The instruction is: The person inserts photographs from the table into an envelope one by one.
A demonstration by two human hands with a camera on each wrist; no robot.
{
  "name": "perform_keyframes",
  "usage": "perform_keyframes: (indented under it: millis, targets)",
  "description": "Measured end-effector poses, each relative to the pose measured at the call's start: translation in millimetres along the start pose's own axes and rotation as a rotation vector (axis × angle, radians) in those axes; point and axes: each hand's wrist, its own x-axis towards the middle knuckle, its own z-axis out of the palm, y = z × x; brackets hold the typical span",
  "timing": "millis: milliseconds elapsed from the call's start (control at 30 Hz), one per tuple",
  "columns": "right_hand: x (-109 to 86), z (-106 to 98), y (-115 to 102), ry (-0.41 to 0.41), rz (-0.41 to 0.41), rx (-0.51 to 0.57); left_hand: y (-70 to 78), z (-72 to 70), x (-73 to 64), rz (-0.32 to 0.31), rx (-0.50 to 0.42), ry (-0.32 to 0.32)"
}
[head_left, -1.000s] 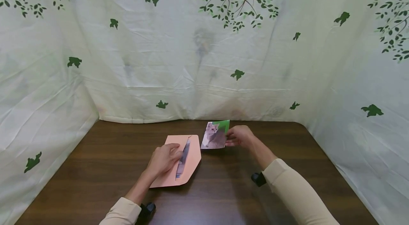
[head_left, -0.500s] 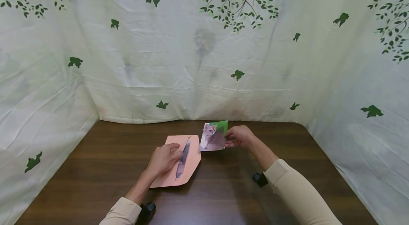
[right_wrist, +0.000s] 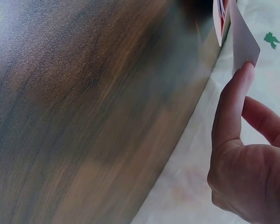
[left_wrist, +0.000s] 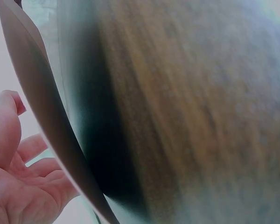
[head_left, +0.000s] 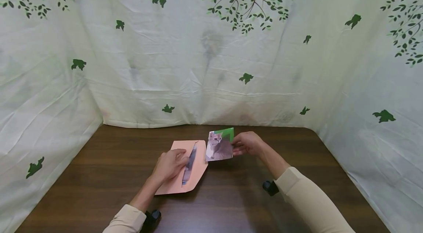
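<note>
A pink envelope (head_left: 169,189) is tilted over the table, left of centre in the head view. My left hand (head_left: 169,167) holds it, fingers at its long opening. Inside that opening a strip of a bluish-grey printed piece (head_left: 189,167) shows. In the left wrist view the envelope's edge (left_wrist: 51,116) crosses in front of my fingers, hiding part of them. My right hand (head_left: 248,143) pinches the right edge of a photo card (head_left: 219,149) with a grey cat on a green background. The card's left edge is right at the envelope's right edge. Its pale back (right_wrist: 242,42) shows in the right wrist view.
A dark brown wooden table (head_left: 99,174) lies under both hands. White cloth (head_left: 148,60) with leaf prints hangs behind it and at both sides. Dark wrist cameras (head_left: 271,187) sit at both cuffs.
My right hand has turned the cat card slightly and brought it left and toward me, up to the envelope's right edge. My left hand and the envelope stay nearly where they were.
</note>
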Motion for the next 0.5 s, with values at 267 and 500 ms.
perform_keyframes:
  millis: [267,500]
  targets:
    - [-3.3,2.8,1.8,-0.052,-0.028,-0.023,0.1,0.4,-0.3,0.010,0.002,0.010]
    - [-3.3,9.0,3.4,-0.083,-0.041,-0.038,1.8,-0.3,-0.7,0.000,0.001,0.007]
